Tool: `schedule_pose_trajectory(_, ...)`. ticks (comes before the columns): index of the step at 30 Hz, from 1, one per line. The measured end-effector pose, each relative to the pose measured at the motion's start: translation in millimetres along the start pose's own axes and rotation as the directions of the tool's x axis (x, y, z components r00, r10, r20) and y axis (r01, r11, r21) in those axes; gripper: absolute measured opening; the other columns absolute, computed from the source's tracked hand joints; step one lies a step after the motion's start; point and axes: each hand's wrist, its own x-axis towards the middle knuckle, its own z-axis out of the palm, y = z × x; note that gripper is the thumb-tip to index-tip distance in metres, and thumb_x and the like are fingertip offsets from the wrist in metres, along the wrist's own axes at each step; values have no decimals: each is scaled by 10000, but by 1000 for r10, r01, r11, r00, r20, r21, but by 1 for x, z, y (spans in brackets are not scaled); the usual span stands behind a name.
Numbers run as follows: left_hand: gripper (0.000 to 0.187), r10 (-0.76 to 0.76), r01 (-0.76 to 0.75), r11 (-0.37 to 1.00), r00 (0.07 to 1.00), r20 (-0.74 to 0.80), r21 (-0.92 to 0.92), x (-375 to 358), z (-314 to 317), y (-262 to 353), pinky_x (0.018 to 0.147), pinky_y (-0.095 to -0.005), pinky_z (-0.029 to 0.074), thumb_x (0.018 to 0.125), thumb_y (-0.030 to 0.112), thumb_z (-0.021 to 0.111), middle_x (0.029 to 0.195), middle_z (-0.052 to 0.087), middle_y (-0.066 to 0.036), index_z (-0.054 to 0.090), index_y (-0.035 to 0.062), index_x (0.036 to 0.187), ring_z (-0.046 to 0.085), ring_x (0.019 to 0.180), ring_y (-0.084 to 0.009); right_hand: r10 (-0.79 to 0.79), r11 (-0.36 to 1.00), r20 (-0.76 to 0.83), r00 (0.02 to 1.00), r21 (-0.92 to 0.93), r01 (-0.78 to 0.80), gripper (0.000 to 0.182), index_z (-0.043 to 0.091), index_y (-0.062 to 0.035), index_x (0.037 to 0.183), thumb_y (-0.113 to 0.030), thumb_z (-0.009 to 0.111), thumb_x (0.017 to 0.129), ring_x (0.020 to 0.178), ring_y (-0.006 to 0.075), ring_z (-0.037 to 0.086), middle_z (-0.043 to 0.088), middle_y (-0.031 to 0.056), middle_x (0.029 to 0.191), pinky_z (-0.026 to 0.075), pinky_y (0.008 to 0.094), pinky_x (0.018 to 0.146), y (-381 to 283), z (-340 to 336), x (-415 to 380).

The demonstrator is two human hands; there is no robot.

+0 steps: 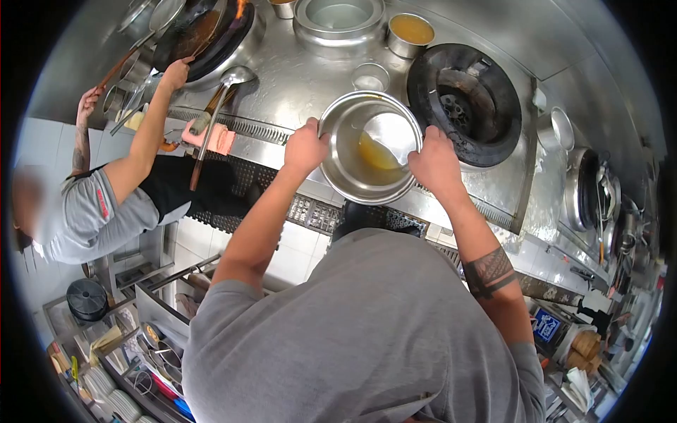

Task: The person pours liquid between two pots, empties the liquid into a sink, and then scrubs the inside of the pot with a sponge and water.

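A round steel pot (341,156) is held in front of my body at the edge of the steel counter. Some yellow liquid (378,152) lies in the bottom of it. My left hand (307,149) is closed on the pot's left side. On its right side my right hand (435,162) grips it in the same way. Whether my fingers hold side handles or the rim itself is hidden. Just beyond the pot stands a small round container (370,77). To the right of it is a black wok burner ring (509,106).
At the left, a co-worker (106,204) works a wok (185,42) near a flame. A ladle (236,75) extends over the counter edge by a pink cloth (218,138). Behind stand a large steel pot (321,39) and a container of orange-yellow liquid (411,29).
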Motion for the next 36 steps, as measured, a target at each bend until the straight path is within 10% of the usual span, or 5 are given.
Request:
schedule_pose_trajectory(7, 290, -262, 96, 914, 882, -391, -395, -8, 43, -45, 739, -408, 548, 805, 140, 835, 852, 713, -184, 625, -6, 942, 701, 769, -333, -22, 969, 14, 1000, 246, 17, 509, 525, 37, 1222, -222, 727, 834, 1146, 462, 612, 615, 283, 1216, 502, 489, 986, -47, -15, 0)
schedule_pose_trajectory(15, 236, -390, 239, 812, 901, -190, -533, -14, 47, -64, 705, -416, 544, 767, 139, 787, 756, 674, -149, 629, -15, 849, 670, 714, -307, -147, 964, -135, 980, 203, 172, 451, 525, 35, 1196, -173, 730, 853, 1087, 437, 642, 628, 276, 1179, 526, 461, 948, -30, 18, -10)
schedule_pose_trajectory(22, 263, 12, -176, 846, 950, -313, -502, 29, 17, -8, 805, -350, 525, 939, 166, 736, 992, 690, -155, 721, -21, 1123, 648, 849, -232, 242, 585, 180, 953, 757, -292, 460, 450, 17, 1327, -135, 667, 951, 955, 192, 648, 602, 128, 1194, 623, 319, 721, 30, 56, -33)
schedule_pose_trajectory(29, 268, 65, -109, 764, 994, -92, -636, 73, 38, 6, 903, -341, 524, 995, 183, 689, 1152, 695, -135, 712, -2, 1187, 672, 1007, -220, 224, 608, 306, 925, 698, -378, 368, 498, 10, 1270, -136, 661, 974, 777, 144, 610, 631, 84, 974, 534, 303, 664, 78, 54, -12)
schedule_pose_trajectory(36, 338, 34, 375, -77, 927, 373, -924, 130, 58, 42, 824, -304, 557, 1066, 170, 572, 1013, 684, -71, 598, -2, 1356, 664, 913, -165, 165, 604, 359, 919, 699, -382, 387, 550, 47, 1162, -138, 759, 894, 808, 167, 598, 640, 88, 963, 506, 340, 755, 85, 40, -3)
